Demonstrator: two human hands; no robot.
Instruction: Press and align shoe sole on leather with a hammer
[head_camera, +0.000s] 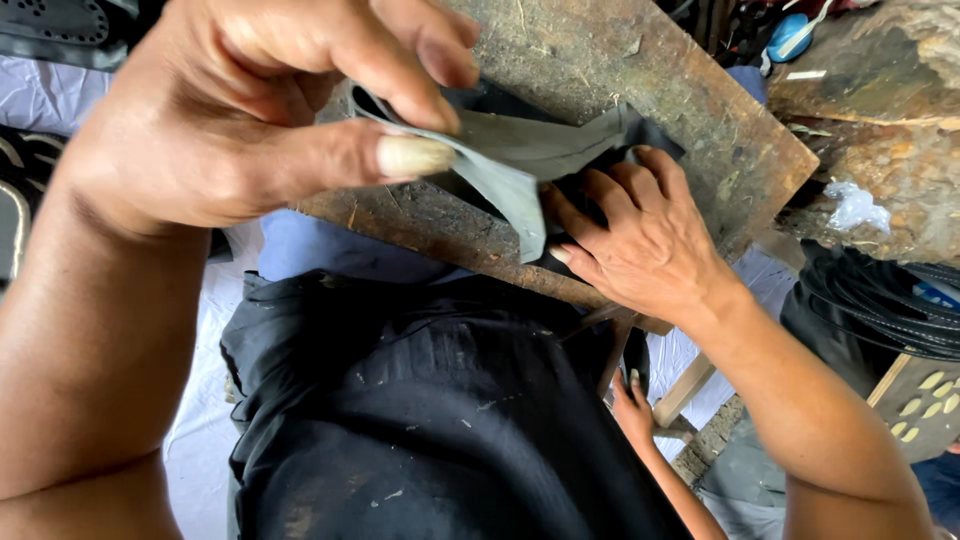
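Peeling a grey rubber strip (510, 165) up from the worn wooden desk (700, 110), near its front edge. Left hand (250, 110) pinching the strip's free end between thumb and forefinger, grip clenched on it. Right hand (640, 240) pressing flat on the dark piece beneath, fingers spread, grasping nothing. Best kept low and steady: pull slowly, hold the base firmly down.
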